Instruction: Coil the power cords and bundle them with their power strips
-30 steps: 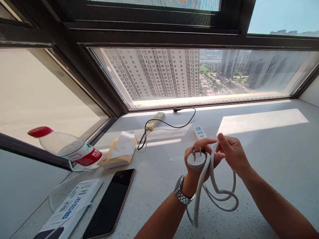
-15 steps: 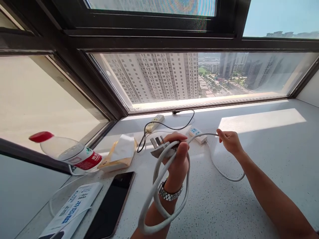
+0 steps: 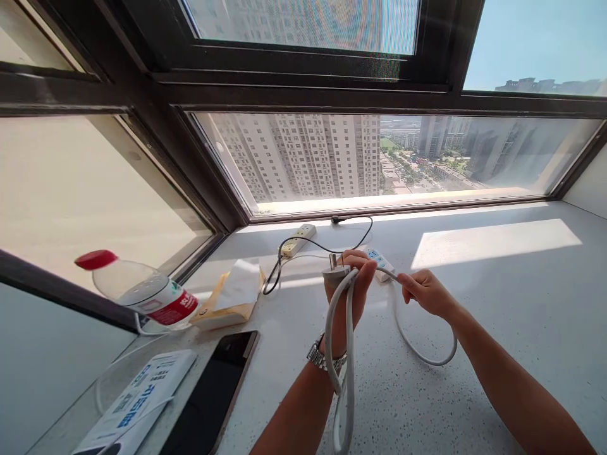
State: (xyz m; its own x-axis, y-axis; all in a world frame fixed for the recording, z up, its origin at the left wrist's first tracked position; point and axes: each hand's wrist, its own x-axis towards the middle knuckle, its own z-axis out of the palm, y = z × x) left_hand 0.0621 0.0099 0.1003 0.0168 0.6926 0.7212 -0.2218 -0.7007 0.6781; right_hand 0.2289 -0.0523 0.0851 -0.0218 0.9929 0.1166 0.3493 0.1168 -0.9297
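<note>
My left hand (image 3: pixel 353 284), with a metal watch (image 3: pixel 325 355) at the wrist, is closed around the plug end and a hanging loop of a thick white power cord (image 3: pixel 349 354). The cord's plug (image 3: pixel 336 272) sticks out on the left of that hand, prongs upward. To its right, my right hand (image 3: pixel 427 291) pinches the same cord, with a short stretch running between the two hands. From the right hand the cord hangs in a curve and runs back toward a white power strip (image 3: pixel 378 260) with blue sockets, partly hidden behind the left hand.
Near the window lies a cream power strip (image 3: pixel 298 241) with a black cable (image 3: pixel 313 241). On the left are a red-capped bottle (image 3: pixel 142 291), a tissue pack (image 3: pixel 232 294), a dark phone (image 3: pixel 213 392) and a white box (image 3: pixel 137 401). The window frame (image 3: pixel 379 212) borders the speckled sill.
My right hand has come closer to my left and lower. The left hand has turned, moving slightly right, and the loop now hangs narrower, with the plug prongs pointing up.
</note>
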